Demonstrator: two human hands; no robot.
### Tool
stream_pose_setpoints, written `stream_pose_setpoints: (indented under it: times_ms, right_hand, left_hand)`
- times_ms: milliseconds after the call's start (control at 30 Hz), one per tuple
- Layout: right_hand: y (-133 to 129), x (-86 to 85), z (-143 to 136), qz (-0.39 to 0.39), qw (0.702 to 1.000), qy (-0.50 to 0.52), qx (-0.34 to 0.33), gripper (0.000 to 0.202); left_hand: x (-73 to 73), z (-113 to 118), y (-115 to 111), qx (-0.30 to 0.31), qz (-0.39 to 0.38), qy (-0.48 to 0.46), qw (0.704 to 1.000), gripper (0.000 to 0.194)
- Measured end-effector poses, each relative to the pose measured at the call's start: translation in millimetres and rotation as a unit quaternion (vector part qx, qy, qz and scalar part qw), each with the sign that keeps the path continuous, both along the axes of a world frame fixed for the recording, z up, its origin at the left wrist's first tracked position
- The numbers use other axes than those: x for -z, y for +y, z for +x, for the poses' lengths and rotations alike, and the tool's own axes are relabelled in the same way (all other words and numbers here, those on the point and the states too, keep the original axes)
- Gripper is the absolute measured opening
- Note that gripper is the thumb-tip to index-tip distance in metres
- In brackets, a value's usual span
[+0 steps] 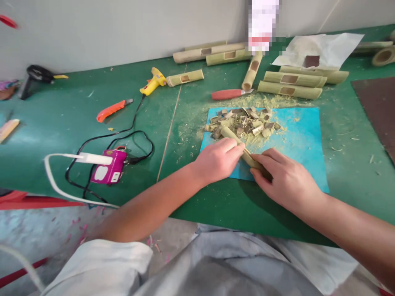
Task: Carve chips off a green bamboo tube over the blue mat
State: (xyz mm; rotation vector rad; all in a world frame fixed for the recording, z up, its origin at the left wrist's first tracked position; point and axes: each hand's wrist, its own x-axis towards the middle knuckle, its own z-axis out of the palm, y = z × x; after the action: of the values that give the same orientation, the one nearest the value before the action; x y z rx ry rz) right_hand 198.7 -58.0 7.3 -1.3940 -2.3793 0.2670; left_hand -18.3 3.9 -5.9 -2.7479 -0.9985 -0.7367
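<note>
A length of bamboo tube slants over a blue sheet, its far end close to a heap of bamboo chips and shavings. My left hand is closed around the tube's upper half, the thumb and fingers pressed near its middle. Lower down, my right hand grips the near end between thumb and fingers. The tube's middle opening is mostly hidden by my fingers, and I cannot tell whether a small tool is in the left hand. Beyond the sheet lies a red-handled knife.
Several notched bamboo tubes lie along the back, some under white paper. To the left are a yellow glue gun, an orange cutter, and a magenta power adapter with cables. A dark board sits far right.
</note>
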Motion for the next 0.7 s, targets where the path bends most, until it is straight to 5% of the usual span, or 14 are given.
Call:
stream_pose_setpoints:
  times_ms: [300, 700]
  right_hand:
    - [-0.6, 2.8, -1.2, -0.029, 0.998, 0.021, 0.058, 0.017]
    - [0.1, 0.1, -1.4, -0.040, 0.998, 0.006, 0.054, 0.012]
  left_hand:
    - [0.0, -0.1, -3.8, -0.003, -0.001, -0.006, 1.000, 0.027]
    - [1.3, -1.5, -2.8, 0.006, 0.001, -0.005, 1.000, 0.029]
